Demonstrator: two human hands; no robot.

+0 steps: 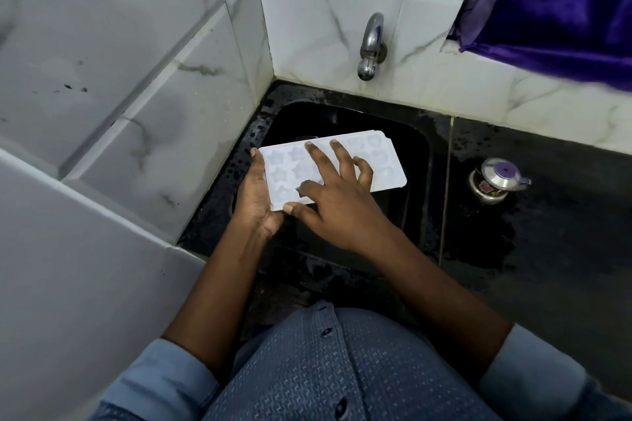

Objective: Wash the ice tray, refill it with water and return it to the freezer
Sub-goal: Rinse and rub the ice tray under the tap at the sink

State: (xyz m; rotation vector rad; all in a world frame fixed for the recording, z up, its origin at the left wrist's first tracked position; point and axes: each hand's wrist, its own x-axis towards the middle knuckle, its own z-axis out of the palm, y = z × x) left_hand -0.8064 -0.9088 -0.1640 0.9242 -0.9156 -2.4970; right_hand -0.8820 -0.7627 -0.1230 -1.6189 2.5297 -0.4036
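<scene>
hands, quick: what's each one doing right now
Left hand: holds the ice tray by its end.
Right hand: open, fingers spread on the tray's top.

Tray (386,164): white plastic, long rectangle, star-shaped and rounded cells facing up. Was held roughly level over sink (415,161), long axis left-right; left hand (256,195) gripped left end, right hand (337,202) lay spread across top.
</scene>
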